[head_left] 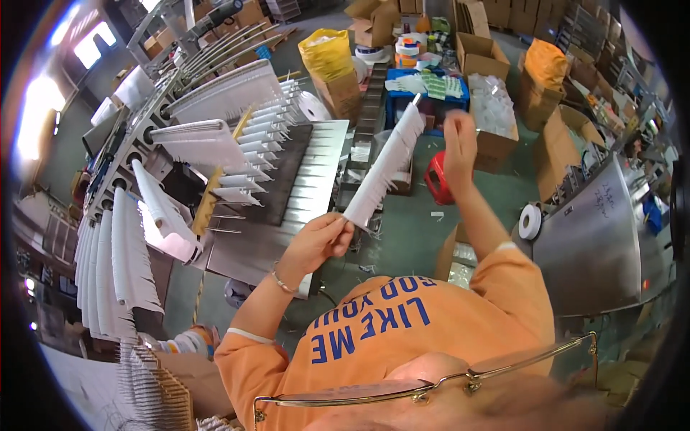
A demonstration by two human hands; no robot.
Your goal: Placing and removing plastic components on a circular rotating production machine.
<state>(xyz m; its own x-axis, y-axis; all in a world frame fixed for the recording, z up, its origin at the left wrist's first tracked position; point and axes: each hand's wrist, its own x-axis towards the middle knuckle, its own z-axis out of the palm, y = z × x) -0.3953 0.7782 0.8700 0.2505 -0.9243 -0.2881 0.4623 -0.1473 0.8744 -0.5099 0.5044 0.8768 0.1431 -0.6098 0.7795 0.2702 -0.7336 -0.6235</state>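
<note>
One white strip [386,171] slanted up and away from the left grip [323,241], which pinched its near end. Its far end stood near the right grip [460,140], apart from it; those fingers were drawn together, perhaps holding something too small to tell. The desk [241,255] lay left of the strip.

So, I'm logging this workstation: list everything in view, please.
Held fringed strip: 1, white, centre
Hanging fringed strips: several, white, left
Metal table: 1, silver, left of centre
Coloured bags: 2, yellow and orange, background
Crate: 1, blue, upper centre
Packets: several, green and white, over crate
Plastic object: 1, red, floor
Cabinet: 1, silver, right
Rolls: at least 2, white, beyond table, by cabinet
Cartons: many, brown, background
Glasses: 1 pair, gold-framed, bottom
Shirt: 1, orange, bottom
Left hand: 1, bare, gripping held strip
Right hand: 1, bare, right of strip
</note>
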